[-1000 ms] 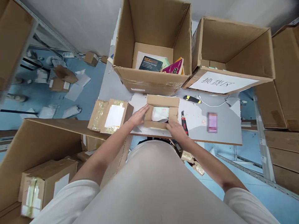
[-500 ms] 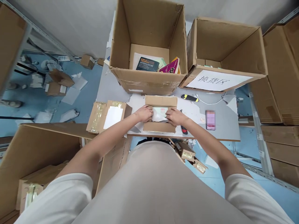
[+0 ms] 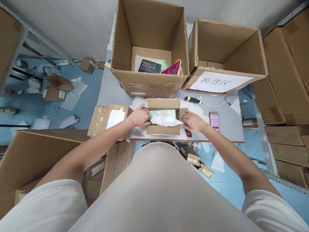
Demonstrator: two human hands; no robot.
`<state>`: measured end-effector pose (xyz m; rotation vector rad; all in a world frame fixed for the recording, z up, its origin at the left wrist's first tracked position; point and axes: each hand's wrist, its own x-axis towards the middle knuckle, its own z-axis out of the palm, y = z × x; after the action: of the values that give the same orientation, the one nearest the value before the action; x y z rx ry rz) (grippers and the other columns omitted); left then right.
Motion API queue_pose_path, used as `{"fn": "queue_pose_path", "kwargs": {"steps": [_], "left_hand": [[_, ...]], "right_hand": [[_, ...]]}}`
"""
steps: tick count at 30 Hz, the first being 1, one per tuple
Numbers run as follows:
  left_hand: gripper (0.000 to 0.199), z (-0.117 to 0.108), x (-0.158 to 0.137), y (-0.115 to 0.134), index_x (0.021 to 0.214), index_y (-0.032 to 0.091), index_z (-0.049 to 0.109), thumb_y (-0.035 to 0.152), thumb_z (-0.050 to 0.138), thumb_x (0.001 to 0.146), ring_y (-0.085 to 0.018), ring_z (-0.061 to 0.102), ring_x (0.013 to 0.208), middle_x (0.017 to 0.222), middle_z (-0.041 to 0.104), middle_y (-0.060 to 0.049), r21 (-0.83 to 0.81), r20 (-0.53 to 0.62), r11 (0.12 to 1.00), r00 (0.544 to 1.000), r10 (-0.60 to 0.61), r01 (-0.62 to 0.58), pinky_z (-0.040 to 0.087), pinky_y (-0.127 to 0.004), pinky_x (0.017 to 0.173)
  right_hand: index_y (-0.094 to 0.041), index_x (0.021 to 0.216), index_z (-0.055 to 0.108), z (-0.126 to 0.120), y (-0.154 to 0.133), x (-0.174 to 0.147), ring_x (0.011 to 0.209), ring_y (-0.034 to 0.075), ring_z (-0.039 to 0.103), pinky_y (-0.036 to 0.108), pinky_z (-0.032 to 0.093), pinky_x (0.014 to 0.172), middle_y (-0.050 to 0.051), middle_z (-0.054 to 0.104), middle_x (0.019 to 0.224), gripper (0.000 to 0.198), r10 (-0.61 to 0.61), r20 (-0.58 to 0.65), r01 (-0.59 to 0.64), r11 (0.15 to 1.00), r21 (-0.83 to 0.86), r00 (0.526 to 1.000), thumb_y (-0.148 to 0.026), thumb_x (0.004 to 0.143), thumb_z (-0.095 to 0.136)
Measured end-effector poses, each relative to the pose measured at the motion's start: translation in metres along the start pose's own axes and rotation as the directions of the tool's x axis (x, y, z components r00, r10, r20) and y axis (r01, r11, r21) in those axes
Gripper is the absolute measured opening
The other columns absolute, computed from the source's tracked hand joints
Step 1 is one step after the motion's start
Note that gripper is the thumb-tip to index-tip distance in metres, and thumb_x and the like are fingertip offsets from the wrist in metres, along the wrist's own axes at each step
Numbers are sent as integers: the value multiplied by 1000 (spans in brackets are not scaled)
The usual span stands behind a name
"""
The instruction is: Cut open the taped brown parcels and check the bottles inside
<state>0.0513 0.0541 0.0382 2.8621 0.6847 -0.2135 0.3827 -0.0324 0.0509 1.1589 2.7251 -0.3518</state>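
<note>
Head view: small open box [image 3: 163,129] sits at the near edge of the worktop [image 3: 229,129], flaps spread. Step in hand, as I judge it, is unpacking: left hand [image 3: 140,115] reaches into the box's left side, fingers on the pale green item [image 3: 162,113], grip not clear; right hand [image 3: 194,121] pinches the end of the white wrapping paper [image 3: 165,120] and draws it rightward. Next move calls for clearing the paper so the green item can be gripped. Writing: sign [image 3: 218,82] on the right carton reads 换货区; book covers [image 3: 149,66] in the left carton too small to read; phone [image 3: 214,120] screen unreadable.
</note>
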Motion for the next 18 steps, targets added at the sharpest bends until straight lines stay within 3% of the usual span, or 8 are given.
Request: {"fn": "queue_pose_path", "kwargs": {"steps": [4,8,11,14,16,18], "left_hand": [[32,25,-29,6,102,15,62,37,53,80,-25,61,97,103,64,-11,-70,46,959,961,-273,275,28,-44,106],[35,31,-27,20,108,15,58,32,53,78,-27,57,105,107,62,-12,-169,-57,879,886,-460,446,35,-44,100],[42,25,-15,31,116,15,55,34,54,78,-30,53,109,114,60,-14,-185,-103,890,892,-440,417,37,-44,97],[65,22,-1,41,135,14,43,41,58,78,-32,48,119,129,54,-16,-217,-118,920,927,-356,326,27,-49,106],[80,23,6,47,143,15,31,50,59,77,-32,41,128,142,43,-18,-271,-116,933,954,-276,237,22,-48,109],[82,24,11,51,146,17,27,58,53,80,-29,37,133,148,36,-16,-339,-98,932,980,-172,130,24,-44,109]], "right_hand": [[-11,114,63,31,-3,-25,110,28,55,43,30,103,16,62,119,42,198,-42,-193,977,91,979,-41,89,46],[-13,136,46,31,-28,-2,112,30,52,42,35,95,17,56,128,59,367,-144,-348,927,141,919,-47,88,48],[-15,135,46,15,-45,31,102,30,55,44,33,90,18,64,113,47,400,-59,-395,915,84,915,-27,90,47],[-18,109,62,3,-52,55,96,29,57,50,25,95,14,70,92,34,440,14,-440,898,24,898,-6,86,40],[-17,103,63,1,-53,63,97,27,58,48,27,95,12,71,94,33,433,8,-433,899,69,901,-4,85,39],[-15,108,62,3,-54,64,96,25,60,40,34,91,12,70,101,34,350,29,-350,923,159,936,-5,84,41]]}}
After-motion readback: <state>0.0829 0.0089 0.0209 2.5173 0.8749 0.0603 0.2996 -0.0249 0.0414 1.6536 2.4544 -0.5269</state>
